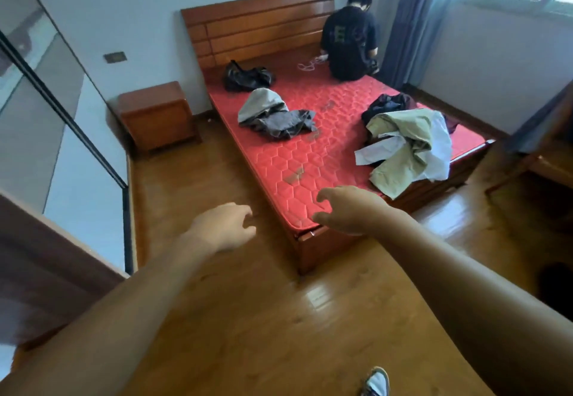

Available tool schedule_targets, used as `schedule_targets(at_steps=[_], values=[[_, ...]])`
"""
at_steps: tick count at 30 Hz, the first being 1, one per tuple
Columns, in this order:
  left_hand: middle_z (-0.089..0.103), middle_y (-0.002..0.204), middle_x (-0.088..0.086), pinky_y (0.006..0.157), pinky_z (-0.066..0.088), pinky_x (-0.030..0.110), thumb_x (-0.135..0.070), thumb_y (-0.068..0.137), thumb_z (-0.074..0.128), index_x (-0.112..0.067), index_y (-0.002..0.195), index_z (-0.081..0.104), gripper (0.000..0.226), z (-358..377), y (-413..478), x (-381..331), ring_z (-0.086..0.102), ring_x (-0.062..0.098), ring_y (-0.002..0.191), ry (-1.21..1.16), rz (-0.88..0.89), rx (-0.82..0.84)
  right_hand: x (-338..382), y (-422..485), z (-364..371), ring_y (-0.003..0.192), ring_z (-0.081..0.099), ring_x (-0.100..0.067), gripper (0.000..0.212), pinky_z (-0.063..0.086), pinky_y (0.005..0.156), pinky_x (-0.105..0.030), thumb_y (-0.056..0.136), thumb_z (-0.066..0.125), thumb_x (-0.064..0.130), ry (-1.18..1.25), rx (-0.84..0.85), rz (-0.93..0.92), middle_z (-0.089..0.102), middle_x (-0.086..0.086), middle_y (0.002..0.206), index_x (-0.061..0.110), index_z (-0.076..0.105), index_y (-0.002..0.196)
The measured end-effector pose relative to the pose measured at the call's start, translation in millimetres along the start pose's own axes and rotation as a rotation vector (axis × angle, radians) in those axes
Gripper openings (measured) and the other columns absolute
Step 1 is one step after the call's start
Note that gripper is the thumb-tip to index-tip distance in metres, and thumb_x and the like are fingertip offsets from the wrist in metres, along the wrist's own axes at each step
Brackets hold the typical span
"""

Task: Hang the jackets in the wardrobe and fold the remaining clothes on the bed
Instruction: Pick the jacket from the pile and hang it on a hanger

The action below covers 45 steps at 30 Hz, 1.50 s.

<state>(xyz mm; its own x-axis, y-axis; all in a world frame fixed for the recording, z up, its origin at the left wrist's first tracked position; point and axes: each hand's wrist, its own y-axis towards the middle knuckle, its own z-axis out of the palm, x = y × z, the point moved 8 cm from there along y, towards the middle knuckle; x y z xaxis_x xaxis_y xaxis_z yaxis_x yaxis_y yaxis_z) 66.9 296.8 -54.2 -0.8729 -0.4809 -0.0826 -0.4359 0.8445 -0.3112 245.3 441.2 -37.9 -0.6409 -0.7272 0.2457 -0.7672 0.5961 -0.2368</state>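
Note:
A red mattress (310, 160) on a wooden bed carries several heaps of clothes. A grey hooded garment over dark grey cloth (273, 115) lies in the middle. A pale green and white pile (409, 144) hangs over the right edge, with dark clothes (387, 104) behind it. A black jacket or bag (248, 78) lies near the headboard. My left hand (224, 226) hovers over the floor, fingers loosely curled, holding nothing. My right hand (344, 209) hovers over the mattress's near corner, also loosely curled and holding nothing. The wardrobe's mirrored sliding door (59, 135) stands at the left.
A person in a black shirt (348, 39) sits at the far end of the bed, back turned. A wooden nightstand (155, 116) stands left of the bed. Wooden furniture (545, 160) and a curtained window are on the right. Wooden floor surrounds the bed.

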Motion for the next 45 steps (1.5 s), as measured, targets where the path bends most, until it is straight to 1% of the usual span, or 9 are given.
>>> schedule_targets(at_steps=[4, 7, 16, 21, 24, 28, 33, 41, 45], values=[[0.055, 0.138, -0.003, 0.098, 0.051, 0.041, -0.052, 0.094, 0.051, -0.030, 0.139, 0.053, 0.049, 1.4, 50.9, -93.0, 0.056, 0.019, 0.124, 0.023, 0.089, 0.012, -98.7, -11.3, -8.6, 0.115, 0.060, -0.025, 0.053, 0.053, 0.091, -0.042, 0.088, 0.057, 0.057, 0.049, -0.022, 0.095, 0.063, 0.001, 0.127, 0.027, 0.056, 0.132], [0.055, 0.139, -0.003, 0.099, 0.049, 0.040, -0.052, 0.094, 0.050, -0.030, 0.141, 0.052, 0.052, 7.5, 90.7, -166.1, 0.055, 0.020, 0.125, 0.036, 0.146, 0.039, -173.6, -17.4, -13.6, 0.110, 0.061, -0.025, 0.045, 0.052, 0.082, -0.038, 0.090, 0.057, 0.055, 0.057, -0.009, 0.147, 0.062, 0.004, 0.111, 0.025, 0.058, 0.123], [0.058, 0.132, 0.001, 0.100, 0.049, 0.044, -0.048, 0.095, 0.051, -0.027, 0.136, 0.055, 0.046, 16.1, 179.0, -360.2, 0.057, 0.023, 0.121, 0.040, 0.298, 0.108, -368.0, -40.0, -38.0, 0.109, 0.060, -0.023, 0.047, 0.055, 0.089, -0.044, 0.089, 0.055, 0.061, 0.074, 0.002, 0.324, 0.061, 0.004, 0.115, 0.030, 0.058, 0.124], [0.058, 0.127, 0.000, 0.095, 0.051, 0.045, -0.046, 0.096, 0.050, -0.024, 0.129, 0.057, 0.041, 10.0, 224.8, -433.2, 0.057, 0.022, 0.115, 0.059, 0.354, 0.134, -442.8, -33.6, -43.4, 0.093, 0.052, -0.017, 0.036, 0.049, 0.075, -0.036, 0.091, 0.052, 0.062, 0.088, 0.018, 0.365, 0.044, 0.015, 0.087, 0.032, 0.054, 0.111], [0.058, 0.125, -0.001, 0.094, 0.052, 0.045, -0.046, 0.095, 0.050, -0.023, 0.128, 0.058, 0.041, 7.9, 257.8, -465.0, 0.058, 0.021, 0.112, 0.063, 0.378, 0.150, -479.9, -18.3, -51.0, 0.092, 0.049, -0.015, 0.042, 0.051, 0.078, -0.037, 0.091, 0.051, 0.063, 0.107, 0.005, 0.386, 0.053, 0.011, 0.098, 0.032, 0.056, 0.120], [0.062, 0.124, 0.000, 0.093, 0.053, 0.045, -0.044, 0.093, 0.050, -0.023, 0.125, 0.060, 0.041, 3.3, 312.5, -498.6, 0.060, 0.023, 0.111, 0.059, 0.412, 0.161, -525.2, 12.5, -64.4, 0.100, 0.060, -0.017, 0.046, 0.057, 0.084, -0.040, 0.090, 0.052, 0.063, 0.104, 0.005, 0.419, 0.063, 0.007, 0.112, 0.032, 0.056, 0.123], [0.055, 0.141, -0.001, 0.098, 0.050, 0.044, -0.043, 0.093, 0.048, -0.026, 0.141, 0.052, 0.051, -12.7, 416.5, -530.7, 0.056, 0.022, 0.124, 0.025, 0.414, 0.180, -594.6, 91.2, -95.2, 0.091, 0.056, -0.016, 0.042, 0.057, 0.081, -0.041, 0.090, 0.052, 0.062, 0.083, 0.032, 0.437, 0.060, 0.011, 0.102, 0.032, 0.058, 0.120], [0.056, 0.131, 0.001, 0.091, 0.052, 0.047, -0.046, 0.093, 0.050, -0.027, 0.137, 0.053, 0.048, -53.4, 570.2, -560.1, 0.056, 0.023, 0.108, 0.045, 0.396, 0.196, -680.8, 228.0, -155.4, 0.113, 0.062, -0.021, 0.052, 0.056, 0.089, -0.043, 0.090, 0.051, 0.064, 0.103, 0.022, 0.444, 0.065, 0.006, 0.130, 0.034, 0.054, 0.132], [0.050, 0.143, 0.003, 0.093, 0.052, 0.048, -0.049, 0.094, 0.049, -0.029, 0.146, 0.046, 0.055, -65.8, 626.1, -576.2, 0.055, 0.025, 0.122, 0.039, 0.402, 0.208, -716.8, 276.5, -175.4, 0.110, 0.062, -0.021, 0.052, 0.055, 0.089, -0.043, 0.091, 0.052, 0.061, 0.093, 0.042, 0.439, 0.065, 0.004, 0.129, 0.033, 0.053, 0.134]])
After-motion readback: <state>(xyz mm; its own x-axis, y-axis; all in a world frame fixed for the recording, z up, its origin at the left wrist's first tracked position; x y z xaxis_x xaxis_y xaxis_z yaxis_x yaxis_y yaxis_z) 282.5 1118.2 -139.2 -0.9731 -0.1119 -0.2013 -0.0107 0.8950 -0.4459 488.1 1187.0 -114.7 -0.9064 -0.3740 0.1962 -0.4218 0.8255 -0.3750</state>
